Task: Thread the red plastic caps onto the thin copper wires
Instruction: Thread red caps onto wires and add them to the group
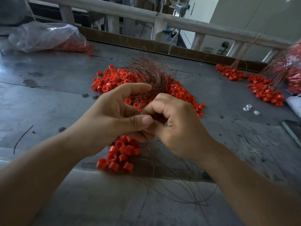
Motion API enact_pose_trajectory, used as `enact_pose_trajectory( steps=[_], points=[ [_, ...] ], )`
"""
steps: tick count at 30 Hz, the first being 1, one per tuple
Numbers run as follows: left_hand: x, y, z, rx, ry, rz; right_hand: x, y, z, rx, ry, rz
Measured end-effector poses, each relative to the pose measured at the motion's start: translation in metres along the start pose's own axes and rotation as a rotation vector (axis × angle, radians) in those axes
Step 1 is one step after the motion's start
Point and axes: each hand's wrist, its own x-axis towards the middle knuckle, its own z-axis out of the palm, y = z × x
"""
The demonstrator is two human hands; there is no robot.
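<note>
Copper wires (151, 74) and red caps (107, 82) sit heaped mid-table, within reach; left hand (114, 115) seemingly pinches wire, right hand (172, 121) curls tight, its grip's contents hidden.

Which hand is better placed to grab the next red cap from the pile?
Probably the right hand: loose red caps lie just past its knuckles, while the left hand seems to hold the wires with strung caps beneath it.

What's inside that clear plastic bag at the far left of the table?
Red caps show through the plastic bag near its right end. Crumpled, shiny film hides the rest, so how full it is cannot be told.
</note>
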Motion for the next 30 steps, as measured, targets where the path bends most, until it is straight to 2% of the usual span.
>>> enact_pose_trajectory(
  steps=[12, 16, 19, 30],
  points=[
    [0.001, 0.004, 0.003, -0.003, 0.057, -0.032, 0.001, 0.006, -0.001, 0.065, -0.014, 0.001],
    [0.001, 0.009, 0.0, -0.084, 0.028, -0.032, 0.003, 0.009, -0.007, 0.2, 0.064, 0.023],
    [0.002, 0.009, 0.0, -0.089, 0.082, -0.03, 0.003, 0.01, -0.011, 0.279, 0.052, 0.018],
    [0.003, 0.008, 0.0, -0.031, 0.129, -0.006, 0.003, 0.009, -0.015, 0.268, 0.018, -0.019]
  ],
)
